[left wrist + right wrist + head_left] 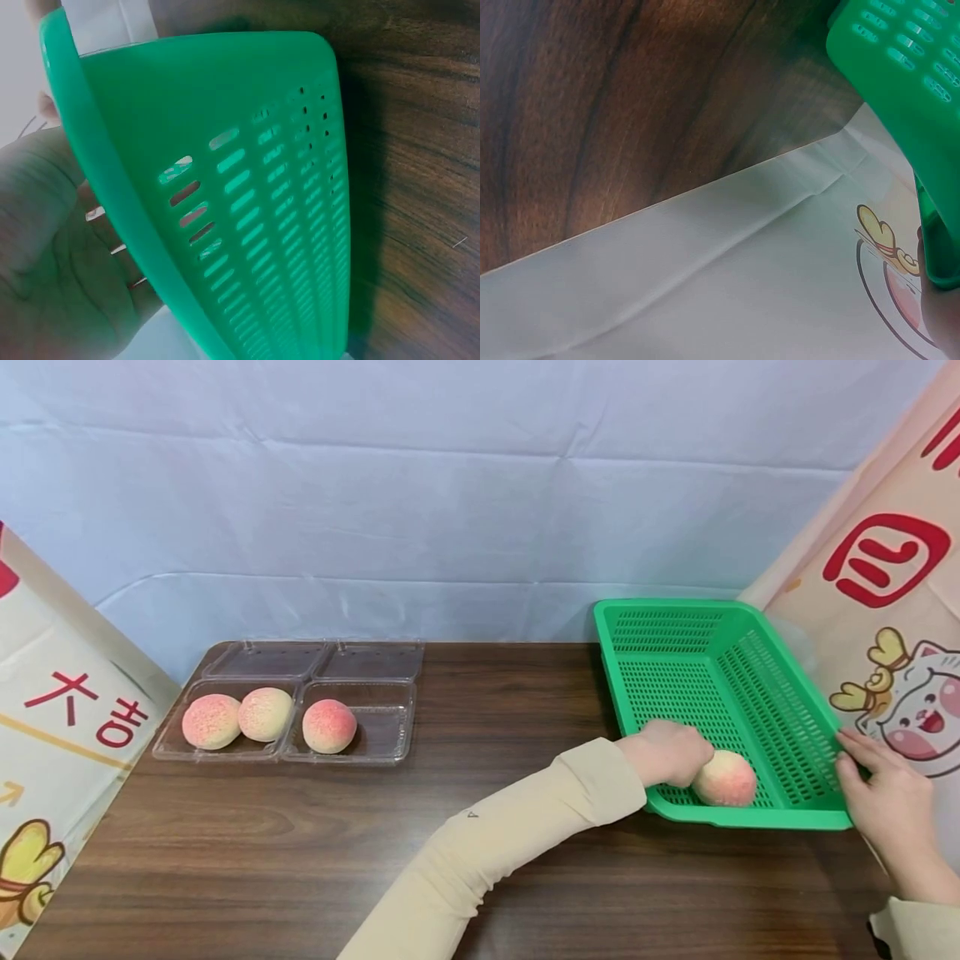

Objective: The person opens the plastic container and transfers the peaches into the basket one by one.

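My left hand [669, 752] reaches over the near-left rim of a green plastic basket [723, 817] and grips a round pink-and-cream peach-shaped bun [726, 779] inside it; the fingertips are partly hidden. In the left wrist view, the palm [64, 247] shows behind the basket's slotted wall [247, 172]. My right hand [892, 793] holds the basket's rim at the near-right corner. The right wrist view catches only a bit of that hand beside the green corner [930, 225].
On the left of the wooden table [480, 710] lies an opened clear plastic clamshell box [382, 735]. Two buns [212, 722] sit in its left compartment, one bun [329, 727] in the right. A pale cloth [450, 510] hangs behind; printed sheets [900, 635] flank the sides.
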The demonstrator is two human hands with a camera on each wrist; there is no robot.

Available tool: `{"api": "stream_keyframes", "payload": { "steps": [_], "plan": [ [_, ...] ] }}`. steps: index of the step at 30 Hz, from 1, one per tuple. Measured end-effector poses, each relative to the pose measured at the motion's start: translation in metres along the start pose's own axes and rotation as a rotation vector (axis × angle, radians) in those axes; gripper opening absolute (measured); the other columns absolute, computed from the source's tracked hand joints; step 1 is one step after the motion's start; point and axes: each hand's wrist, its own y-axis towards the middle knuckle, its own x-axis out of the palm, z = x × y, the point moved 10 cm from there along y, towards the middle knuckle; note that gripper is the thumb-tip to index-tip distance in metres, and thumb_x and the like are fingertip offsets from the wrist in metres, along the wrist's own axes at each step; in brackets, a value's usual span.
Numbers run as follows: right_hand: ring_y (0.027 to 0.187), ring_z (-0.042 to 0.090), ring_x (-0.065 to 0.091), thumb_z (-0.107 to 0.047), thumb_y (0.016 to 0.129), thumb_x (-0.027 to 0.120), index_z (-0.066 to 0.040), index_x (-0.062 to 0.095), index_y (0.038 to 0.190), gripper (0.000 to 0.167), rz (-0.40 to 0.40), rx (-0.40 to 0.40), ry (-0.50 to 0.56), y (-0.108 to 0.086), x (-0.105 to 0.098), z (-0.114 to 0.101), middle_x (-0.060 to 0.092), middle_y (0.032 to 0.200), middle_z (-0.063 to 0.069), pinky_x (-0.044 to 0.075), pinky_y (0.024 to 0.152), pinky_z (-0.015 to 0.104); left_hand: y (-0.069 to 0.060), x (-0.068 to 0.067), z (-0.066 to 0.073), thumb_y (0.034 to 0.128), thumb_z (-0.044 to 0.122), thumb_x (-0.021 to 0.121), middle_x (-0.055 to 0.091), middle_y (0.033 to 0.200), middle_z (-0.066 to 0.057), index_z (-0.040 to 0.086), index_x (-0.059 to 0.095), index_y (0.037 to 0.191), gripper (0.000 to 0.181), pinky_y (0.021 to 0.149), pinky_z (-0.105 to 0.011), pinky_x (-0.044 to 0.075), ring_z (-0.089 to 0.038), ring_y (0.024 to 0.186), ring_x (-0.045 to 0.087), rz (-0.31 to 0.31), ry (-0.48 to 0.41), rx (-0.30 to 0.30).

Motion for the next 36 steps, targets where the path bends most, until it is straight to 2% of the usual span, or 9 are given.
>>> {"api": "stream_keyframes", "payload": {
  "steps": [8, 11, 14, 16, 18, 22, 29, 33, 36],
  "plan": [
    [0.121, 0.038, 0.042, -0.008, 0.090, 0.041, 0.012, 0.055, 0.116, 0.035, -0.006, 0.003, -0.005, 0.000, 0.002, 0.001, 0.052, 0.121, 0.025, 0.022, 0.106, 0.037, -0.002, -0.005, -0.001, 0.0911, 0.024, 0.052, 0.055, 0.094, 0.016, 0.030, 0.056, 0.092, 0.007, 0.069, -0.019, 0.039, -0.003, 0.079, 0.044, 0.047, -0.043, 0.040],
    [0.120, 0.038, 0.043, -0.008, 0.090, 0.042, 0.012, 0.055, 0.115, 0.035, 0.001, 0.000, -0.005, 0.000, 0.002, 0.000, 0.052, 0.121, 0.025, 0.022, 0.106, 0.036, -0.003, -0.008, -0.001, 0.0917, 0.019, 0.049, 0.046, 0.078, 0.013, 0.027, 0.051, 0.078, 0.016, 0.064, -0.018, 0.033, -0.004, 0.072, 0.036, 0.070, -0.083, 0.075],
    [0.120, 0.038, 0.043, -0.008, 0.090, 0.042, 0.012, 0.056, 0.115, 0.034, 0.003, -0.003, -0.005, 0.000, 0.002, 0.000, 0.052, 0.121, 0.025, 0.022, 0.106, 0.036, -0.005, -0.012, -0.001, 0.0934, 0.018, 0.044, 0.039, 0.072, 0.009, 0.023, 0.044, 0.073, 0.021, 0.060, -0.020, 0.027, -0.006, 0.067, 0.031, 0.087, -0.093, 0.101],
    [0.121, 0.038, 0.042, -0.008, 0.090, 0.042, 0.012, 0.055, 0.116, 0.035, -0.004, 0.000, -0.008, 0.000, 0.002, 0.001, 0.051, 0.122, 0.025, 0.022, 0.106, 0.037, -0.005, -0.013, -0.002, 0.0940, 0.018, 0.041, 0.041, 0.074, 0.009, 0.023, 0.045, 0.075, 0.020, 0.060, -0.020, 0.027, -0.006, 0.067, 0.032, 0.088, -0.090, 0.105],
    [0.122, 0.038, 0.041, -0.008, 0.091, 0.041, 0.012, 0.054, 0.117, 0.035, -0.012, 0.004, -0.011, 0.000, 0.003, 0.001, 0.051, 0.123, 0.025, 0.021, 0.106, 0.038, -0.006, -0.015, -0.002, 0.0942, 0.022, 0.044, 0.049, 0.084, 0.013, 0.026, 0.050, 0.084, 0.013, 0.064, -0.019, 0.033, -0.003, 0.073, 0.039, 0.082, -0.079, 0.101],
    [0.122, 0.038, 0.041, -0.008, 0.091, 0.041, 0.012, 0.054, 0.117, 0.036, -0.012, 0.004, -0.003, -0.001, 0.002, 0.001, 0.051, 0.123, 0.025, 0.021, 0.106, 0.038, -0.007, -0.015, -0.002, 0.0927, 0.026, 0.050, 0.054, 0.097, 0.017, 0.029, 0.054, 0.096, 0.007, 0.072, -0.018, 0.038, 0.000, 0.085, 0.045, 0.068, -0.050, 0.108],
    [0.121, 0.038, 0.041, -0.008, 0.090, 0.041, 0.012, 0.054, 0.116, 0.035, -0.002, 0.000, -0.003, -0.001, 0.001, 0.001, 0.051, 0.122, 0.027, 0.021, 0.106, 0.039, -0.010, -0.018, -0.003, 0.0926, 0.029, 0.051, 0.054, 0.100, 0.018, 0.030, 0.057, 0.099, 0.009, 0.075, -0.018, 0.039, 0.001, 0.089, 0.047, 0.082, -0.048, 0.127],
    [0.122, 0.039, 0.041, -0.007, 0.090, 0.041, 0.013, 0.053, 0.117, 0.035, -0.010, 0.003, -0.007, 0.000, 0.002, 0.002, 0.050, 0.122, 0.027, 0.021, 0.106, 0.039, -0.014, -0.022, -0.003, 0.0934, 0.022, 0.048, 0.049, 0.086, 0.013, 0.026, 0.052, 0.087, 0.010, 0.066, -0.017, 0.032, -0.001, 0.076, 0.038, 0.113, -0.061, 0.167],
    [0.122, 0.039, 0.040, -0.007, 0.091, 0.040, 0.013, 0.053, 0.117, 0.036, -0.015, 0.007, -0.011, 0.000, 0.002, 0.002, 0.049, 0.123, 0.028, 0.021, 0.106, 0.040, -0.016, -0.024, -0.004, 0.0939, 0.021, 0.045, 0.047, 0.083, 0.011, 0.026, 0.051, 0.086, 0.011, 0.065, -0.018, 0.030, -0.004, 0.075, 0.036, 0.118, -0.047, 0.175]
  ]
}}
